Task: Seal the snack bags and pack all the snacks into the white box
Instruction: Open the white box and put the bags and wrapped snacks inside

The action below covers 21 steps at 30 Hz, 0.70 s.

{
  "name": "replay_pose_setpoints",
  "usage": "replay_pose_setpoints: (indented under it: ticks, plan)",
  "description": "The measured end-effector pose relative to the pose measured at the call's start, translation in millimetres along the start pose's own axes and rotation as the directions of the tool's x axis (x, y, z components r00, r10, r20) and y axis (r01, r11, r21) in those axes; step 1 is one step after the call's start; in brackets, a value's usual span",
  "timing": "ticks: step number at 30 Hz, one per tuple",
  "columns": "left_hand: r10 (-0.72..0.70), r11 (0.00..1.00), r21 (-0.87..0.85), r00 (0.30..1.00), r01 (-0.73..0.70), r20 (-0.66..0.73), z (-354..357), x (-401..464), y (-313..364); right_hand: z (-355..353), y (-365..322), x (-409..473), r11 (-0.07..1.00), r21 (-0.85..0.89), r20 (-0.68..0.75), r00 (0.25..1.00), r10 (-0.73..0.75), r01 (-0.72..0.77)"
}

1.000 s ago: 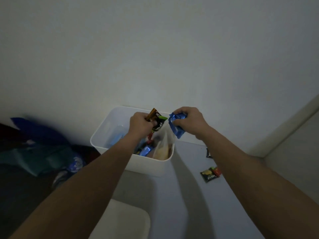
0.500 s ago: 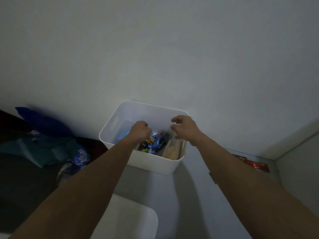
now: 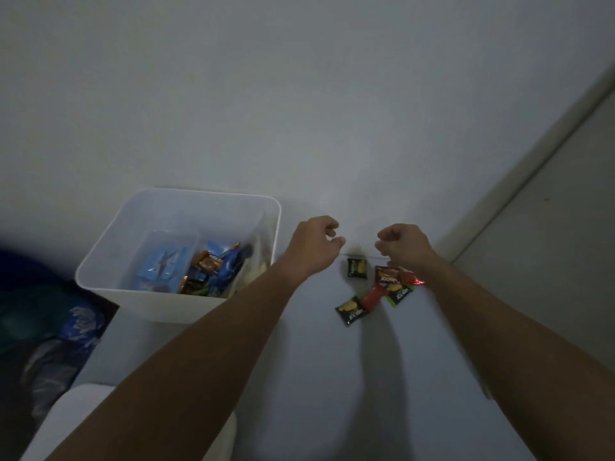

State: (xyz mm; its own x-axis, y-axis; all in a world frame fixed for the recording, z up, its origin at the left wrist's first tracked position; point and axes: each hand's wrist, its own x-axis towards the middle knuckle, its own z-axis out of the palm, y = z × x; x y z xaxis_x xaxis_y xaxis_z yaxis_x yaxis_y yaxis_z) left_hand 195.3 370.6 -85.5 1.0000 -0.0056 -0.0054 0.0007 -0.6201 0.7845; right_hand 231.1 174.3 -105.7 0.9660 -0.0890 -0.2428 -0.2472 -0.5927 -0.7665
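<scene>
The white box (image 3: 266,207) stood at the left on the worktop (image 3: 299,377), holding packed snacks (image 3: 213,264) and a clear blue pack (image 3: 163,261). To its right, small snack packets (image 3: 382,287) lay loose by the far wall. My left hand (image 3: 314,246) and right hand (image 3: 404,246) hovered over them, fingers loosely curled, gripping nothing.
</scene>
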Motion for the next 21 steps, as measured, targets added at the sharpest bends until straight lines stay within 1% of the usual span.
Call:
replay_pose_setpoints:
  ticks: [4,6,8,11,13,15,18,21]
  plan:
    - [-0.058,0.994,0.100,0.977,0.038,0.206,59,1,-10,-26,51,12,0.989,-0.140,-0.015,0.999,0.051,-0.053]
    - [-0.084,0.984,0.175,0.961,0.038,0.264,86,1,-20,-32,72,19,0.976,-0.205,0.024,0.996,0.085,-0.079]
    - [-0.069,0.965,0.263,0.954,-0.011,0.293,110,-1,-31,-34,91,25,0.958,-0.278,0.063,0.994,0.094,-0.073]
    - [0.000,0.909,0.400,0.958,-0.120,0.286,142,-2,-53,-28,114,35,0.938,-0.346,0.191,0.979,0.076,-0.005]
    - [-0.006,0.868,0.474,0.950,-0.150,0.313,160,1,-67,-19,128,44,0.885,-0.460,0.255,0.966,0.050,0.076]
    - [-0.031,0.836,0.521,0.934,-0.172,0.357,176,6,-80,-8,142,52,0.807,-0.570,0.289,0.957,0.023,0.153]
    - [0.027,0.798,0.556,0.936,-0.232,0.352,192,16,-95,3,157,55,0.755,-0.612,0.324,0.945,-0.033,0.236]
    - [0.076,0.766,0.584,0.941,-0.267,0.330,201,23,-104,11,174,55,0.650,-0.693,0.306,0.943,-0.127,0.312]
